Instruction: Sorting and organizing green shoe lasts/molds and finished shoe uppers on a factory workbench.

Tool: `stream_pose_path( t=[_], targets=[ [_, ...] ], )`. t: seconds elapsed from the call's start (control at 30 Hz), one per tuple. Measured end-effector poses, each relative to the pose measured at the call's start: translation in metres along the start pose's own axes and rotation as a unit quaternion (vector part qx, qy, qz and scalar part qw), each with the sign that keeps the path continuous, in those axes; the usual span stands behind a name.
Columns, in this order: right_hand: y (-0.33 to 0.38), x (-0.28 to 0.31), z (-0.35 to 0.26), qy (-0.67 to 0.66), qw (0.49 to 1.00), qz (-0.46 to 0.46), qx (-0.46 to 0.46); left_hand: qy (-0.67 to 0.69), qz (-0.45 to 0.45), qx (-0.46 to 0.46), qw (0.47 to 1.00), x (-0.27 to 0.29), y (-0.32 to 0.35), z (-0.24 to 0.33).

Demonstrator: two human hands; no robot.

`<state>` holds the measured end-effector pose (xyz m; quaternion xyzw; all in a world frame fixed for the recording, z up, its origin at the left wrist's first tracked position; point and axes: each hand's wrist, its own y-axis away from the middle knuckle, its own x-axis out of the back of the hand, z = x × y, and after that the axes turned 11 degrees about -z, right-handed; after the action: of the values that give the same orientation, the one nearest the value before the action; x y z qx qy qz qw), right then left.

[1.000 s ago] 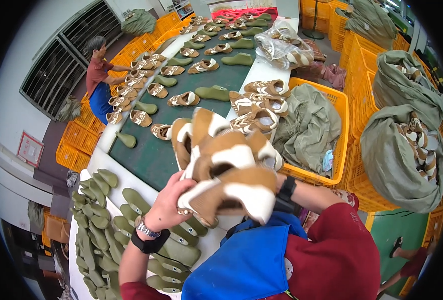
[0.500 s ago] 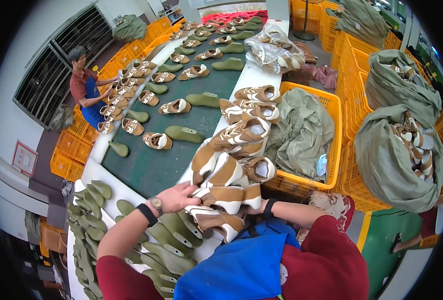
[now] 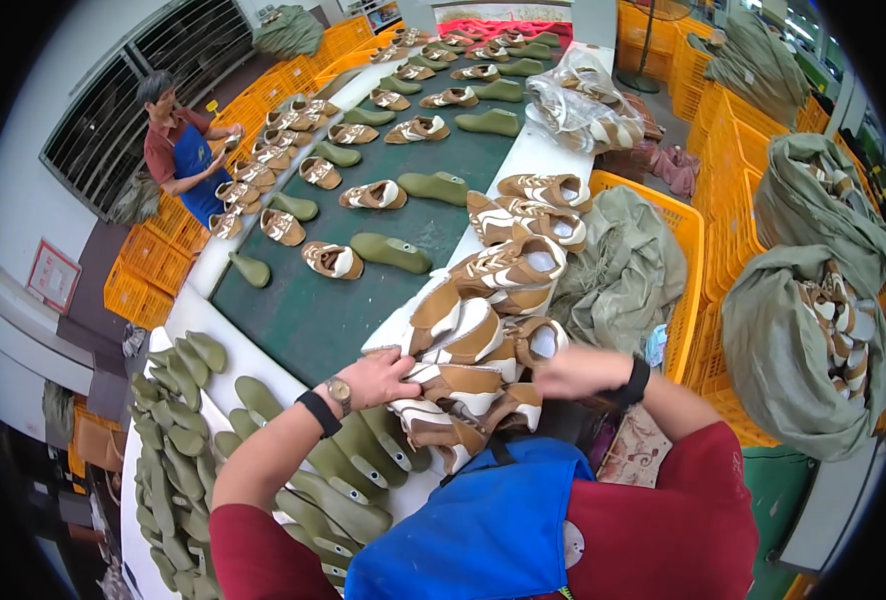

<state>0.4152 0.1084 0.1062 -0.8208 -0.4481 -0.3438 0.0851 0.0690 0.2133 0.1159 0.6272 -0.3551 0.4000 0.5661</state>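
A pile of brown-and-white sneakers [image 3: 463, 335] lies along the white right edge of the work table, several stacked on one another. My left hand [image 3: 378, 380], a watch and black band on its wrist, curls its fingers against the left side of a sneaker [image 3: 453, 385] low in the pile. Beside the pile's right side is my right hand [image 3: 583, 374], smeared by motion, close to a sneaker [image 3: 538, 342] with white filling in its opening. Its fingertips are unclear. A lower sneaker [image 3: 443, 428] rests against my blue apron [image 3: 473, 530].
Green shoe lasts [image 3: 178, 450] crowd the white table at left. The dark green conveyor [image 3: 293, 310] carries sneakers and lasts. A yellow crate [image 3: 678, 225] with a grey-green sack stands right of the pile, and sacks of shoes [image 3: 833, 310] stand farther right. A co-worker [image 3: 188, 150] stands at far left.
My right hand has come out from behind the nearest sneakers and moved up and right along the pile. My left hand stays at its left side. The whole view has shifted slightly.
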Motion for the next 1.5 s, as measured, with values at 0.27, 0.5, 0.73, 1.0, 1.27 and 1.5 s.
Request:
stream_pose_path(
  t=[0.27, 0.5, 0.73, 1.0, 1.27, 1.5],
  targets=[
    [-0.137, 0.075, 0.010, 0.294, 0.944, 0.109, 0.098, -0.043, -0.010, 0.046, 0.998, 0.015, 0.002, 0.018],
    [-0.086, 0.087, 0.059, 0.151, 0.978, -0.060, -0.134, -0.003, 0.044, 0.360, 0.932, -0.023, 0.031, 0.078],
    [-0.099, 0.097, 0.063, 0.119, 0.990, -0.025, -0.073, 0.143, 0.125, 0.512, 0.838, -0.037, 0.010, 0.092],
    [-0.050, 0.098, 0.082, -0.011, 0.980, 0.197, -0.022, 0.342, 0.278, 0.438, 0.784, 0.004, -0.017, 0.115],
    [0.028, -0.027, 0.139, -0.282, 0.914, 0.117, -0.269, 0.314, 0.254, 0.493, 0.771, 0.007, -0.054, 0.132],
    [0.017, -0.053, 0.139, -0.452, 0.845, 0.162, -0.238, 0.316, 0.282, 0.518, 0.743, 0.000, -0.061, 0.131]
  ],
)
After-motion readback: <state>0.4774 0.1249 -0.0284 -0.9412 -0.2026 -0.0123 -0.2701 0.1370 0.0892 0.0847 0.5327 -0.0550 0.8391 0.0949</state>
